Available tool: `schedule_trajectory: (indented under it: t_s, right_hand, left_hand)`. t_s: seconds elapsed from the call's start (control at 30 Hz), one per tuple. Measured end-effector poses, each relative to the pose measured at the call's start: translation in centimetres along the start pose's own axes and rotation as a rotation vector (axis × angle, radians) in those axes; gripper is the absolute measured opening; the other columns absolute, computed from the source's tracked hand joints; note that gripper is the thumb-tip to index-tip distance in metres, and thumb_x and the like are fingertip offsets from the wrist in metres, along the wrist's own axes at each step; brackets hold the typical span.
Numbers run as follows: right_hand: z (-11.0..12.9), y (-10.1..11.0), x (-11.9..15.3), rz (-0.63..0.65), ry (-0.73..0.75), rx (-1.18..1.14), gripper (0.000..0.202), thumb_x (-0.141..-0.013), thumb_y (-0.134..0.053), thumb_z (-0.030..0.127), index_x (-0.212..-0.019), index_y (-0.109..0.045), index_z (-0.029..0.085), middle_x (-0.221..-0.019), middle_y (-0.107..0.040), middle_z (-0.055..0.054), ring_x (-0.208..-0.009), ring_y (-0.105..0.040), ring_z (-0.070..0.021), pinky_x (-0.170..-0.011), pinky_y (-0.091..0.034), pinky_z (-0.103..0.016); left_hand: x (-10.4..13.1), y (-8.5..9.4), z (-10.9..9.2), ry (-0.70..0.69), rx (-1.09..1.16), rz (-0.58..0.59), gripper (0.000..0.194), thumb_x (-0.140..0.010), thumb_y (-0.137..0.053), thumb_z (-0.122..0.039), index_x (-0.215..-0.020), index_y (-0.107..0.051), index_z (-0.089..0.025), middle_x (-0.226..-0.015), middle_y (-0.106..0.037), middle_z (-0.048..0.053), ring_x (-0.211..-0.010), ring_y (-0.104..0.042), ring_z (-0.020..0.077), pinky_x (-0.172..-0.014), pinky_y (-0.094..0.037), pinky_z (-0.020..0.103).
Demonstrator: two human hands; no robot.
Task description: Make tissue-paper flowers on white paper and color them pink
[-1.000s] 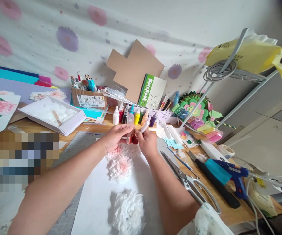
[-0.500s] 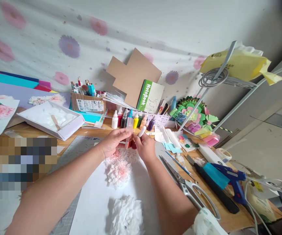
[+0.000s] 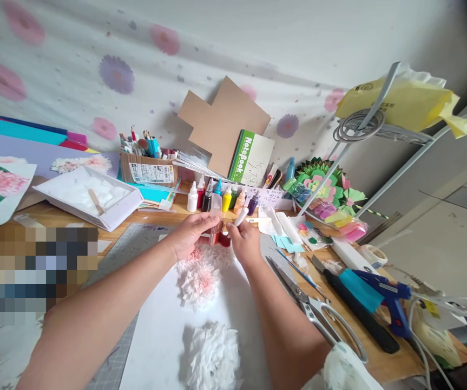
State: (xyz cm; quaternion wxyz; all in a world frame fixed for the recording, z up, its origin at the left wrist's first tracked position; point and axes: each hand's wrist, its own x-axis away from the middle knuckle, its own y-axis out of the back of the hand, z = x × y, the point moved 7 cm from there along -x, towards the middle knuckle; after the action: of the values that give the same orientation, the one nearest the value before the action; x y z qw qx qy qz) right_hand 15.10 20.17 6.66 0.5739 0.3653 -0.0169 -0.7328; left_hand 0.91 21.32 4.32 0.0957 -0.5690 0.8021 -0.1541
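My left hand (image 3: 190,234) is closed round the side of a small clear case with reddish color in its lower part (image 3: 216,232), held upright over the paper. In my right hand (image 3: 246,238) is a slim tool with a rounded white end (image 3: 241,216) that sticks up past the fingers; its other end is hidden. Between the hands shows a dark red piece (image 3: 225,240), and I cannot tell what it belongs to. Below lie ruffled paper flowers: a pink-centred one (image 3: 201,283) and a plain white one (image 3: 214,355), on a white sheet (image 3: 156,330).
Small paint bottles (image 3: 227,199) line the back. On the right lie large scissors (image 3: 312,309), a black-handled knife (image 3: 359,309) and a blue glue gun (image 3: 391,298). A white tray (image 3: 115,216) stands left, near a box of brushes (image 3: 148,169). A metal rack leg (image 3: 324,184) rises at right.
The whole view has shifted slightly. My hands keep almost the same place over the flowers, and a little more of the dark red piece shows between them.
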Motion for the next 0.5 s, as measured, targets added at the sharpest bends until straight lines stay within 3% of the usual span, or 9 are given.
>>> schedule_trajectory:
  t_s: [0.1,0.2,0.33,0.43,0.5]
  right_hand:
    - [0.0,0.6,0.0,-0.091,-0.004,-0.061,0.032,-0.084,-0.045,0.044,-0.066,-0.054,0.019,-0.060,-0.060,-0.002,-0.056,-0.055,-0.0155,-0.057,-0.040,-0.026]
    - [0.0,-0.2,-0.2,0.019,-0.023,0.011,0.030,-0.081,-0.049,0.041,-0.061,-0.052,0.020,-0.056,-0.057,-0.001,-0.054,-0.053,-0.0155,-0.055,-0.037,-0.026]
    - [-0.2,0.4,-0.3,-0.069,-0.109,-0.069,0.031,-0.082,-0.045,0.042,-0.062,-0.051,0.020,-0.055,-0.055,0.000,-0.053,-0.051,-0.0148,-0.054,-0.037,-0.025]
    - [0.2,-0.3,-0.3,0.035,-0.064,-0.019,0.028,-0.079,-0.049,0.040,-0.060,-0.050,0.020,-0.055,-0.055,0.001,-0.054,-0.051,-0.0147,-0.054,-0.036,-0.025]
    - [0.1,-0.3,-0.3,0.028,-0.082,-0.003,0.027,-0.079,-0.049,0.039,-0.059,-0.049,0.020,-0.054,-0.054,0.001,-0.054,-0.050,-0.0149,-0.054,-0.035,-0.025]
  left_hand:
    - [0.0,-0.2,-0.1,0.002,0.002,0.016,0.046,-0.063,-0.080,-0.046,-0.099,-0.071,-0.019,-0.085,-0.072,0.005,-0.073,-0.066,0.0178,-0.061,-0.052,0.026]
    - [0.0,-0.1,-0.1,0.002,-0.009,-0.002,0.048,-0.061,-0.081,-0.046,-0.098,-0.071,-0.018,-0.080,-0.070,0.004,-0.068,-0.064,0.0161,-0.058,-0.051,0.025]
    - [-0.1,-0.1,-0.1,0.000,-0.002,0.009,0.045,-0.062,-0.080,-0.045,-0.097,-0.071,-0.017,-0.082,-0.070,0.005,-0.070,-0.064,0.0168,-0.059,-0.050,0.026]
    - [-0.1,-0.2,-0.1,-0.001,-0.004,0.019,0.045,-0.062,-0.080,-0.045,-0.096,-0.071,-0.017,-0.080,-0.070,0.005,-0.070,-0.064,0.0167,-0.058,-0.049,0.025]
    - [-0.1,0.0,0.0,0.007,0.000,-0.011,0.045,-0.061,-0.081,-0.044,-0.095,-0.071,-0.017,-0.080,-0.070,0.005,-0.070,-0.063,0.0162,-0.060,-0.051,0.026]
